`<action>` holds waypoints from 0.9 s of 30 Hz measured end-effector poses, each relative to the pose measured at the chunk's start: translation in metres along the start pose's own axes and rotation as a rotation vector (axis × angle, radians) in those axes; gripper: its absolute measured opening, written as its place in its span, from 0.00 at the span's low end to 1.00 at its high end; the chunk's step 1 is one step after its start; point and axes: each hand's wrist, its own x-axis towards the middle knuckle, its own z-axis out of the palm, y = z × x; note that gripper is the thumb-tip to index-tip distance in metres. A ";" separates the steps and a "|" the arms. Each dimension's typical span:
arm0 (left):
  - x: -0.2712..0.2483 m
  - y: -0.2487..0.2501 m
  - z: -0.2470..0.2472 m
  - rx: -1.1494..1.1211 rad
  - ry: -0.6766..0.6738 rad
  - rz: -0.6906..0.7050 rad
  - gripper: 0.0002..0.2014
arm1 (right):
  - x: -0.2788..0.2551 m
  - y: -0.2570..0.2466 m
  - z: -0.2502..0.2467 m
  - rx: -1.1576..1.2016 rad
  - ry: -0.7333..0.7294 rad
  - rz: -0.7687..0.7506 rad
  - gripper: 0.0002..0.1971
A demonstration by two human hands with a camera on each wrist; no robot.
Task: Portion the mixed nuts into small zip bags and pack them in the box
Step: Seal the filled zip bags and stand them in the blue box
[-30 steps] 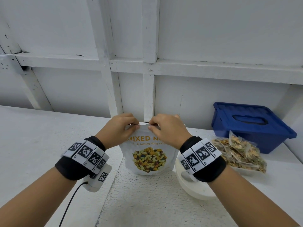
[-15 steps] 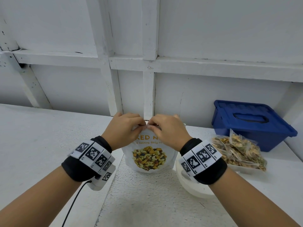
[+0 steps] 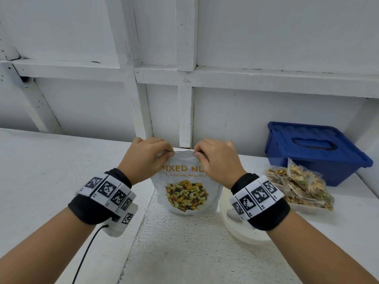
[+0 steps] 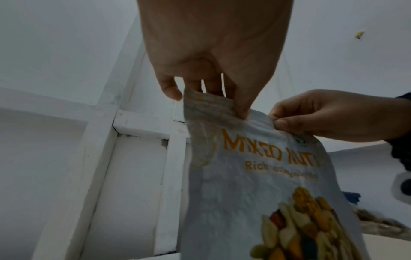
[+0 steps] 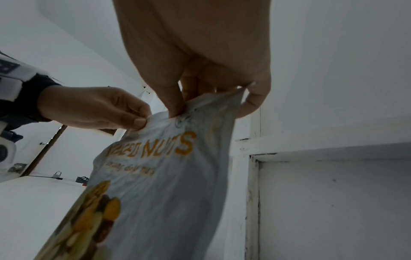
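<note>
A white pouch printed MIXED NUTS stands upright on the table near the wall. My left hand pinches the left part of its top edge between thumb and fingers. My right hand pinches the right part of the same edge. A short stretch of the top seam shows between the two hands. A pile of small clear zip bags filled with nuts lies on a white tray to the right. Behind them sits a blue plastic box with its lid on.
A round white bowl sits just right of the pouch, partly under my right wrist. The white panelled wall rises right behind the pouch. A black cable hangs from my left wrist camera over the white table.
Half a second ago my hands met at the middle of the pouch top; now they are apart again, showing the seam and more of the printed name.
</note>
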 end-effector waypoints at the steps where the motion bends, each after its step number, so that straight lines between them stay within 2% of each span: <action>1: -0.001 -0.002 -0.001 -0.012 -0.010 -0.014 0.20 | 0.000 0.001 -0.001 0.009 -0.004 0.010 0.08; 7: -0.009 -0.021 -0.012 -0.071 0.008 -0.018 0.20 | -0.005 0.011 -0.009 0.036 -0.059 0.075 0.10; 14: -0.004 -0.017 -0.007 -0.132 0.027 -0.059 0.16 | -0.010 0.016 -0.004 0.093 -0.013 0.098 0.09; 19: -0.004 -0.020 -0.014 -0.288 -0.089 -0.239 0.01 | -0.014 0.020 -0.007 0.109 -0.010 0.121 0.09; 22: -0.006 -0.025 -0.016 -0.256 -0.062 -0.211 0.04 | -0.016 0.019 -0.006 0.116 -0.005 0.118 0.09; 27: -0.005 -0.021 -0.008 -0.172 0.027 -0.150 0.04 | -0.016 0.019 -0.004 0.132 0.012 0.117 0.09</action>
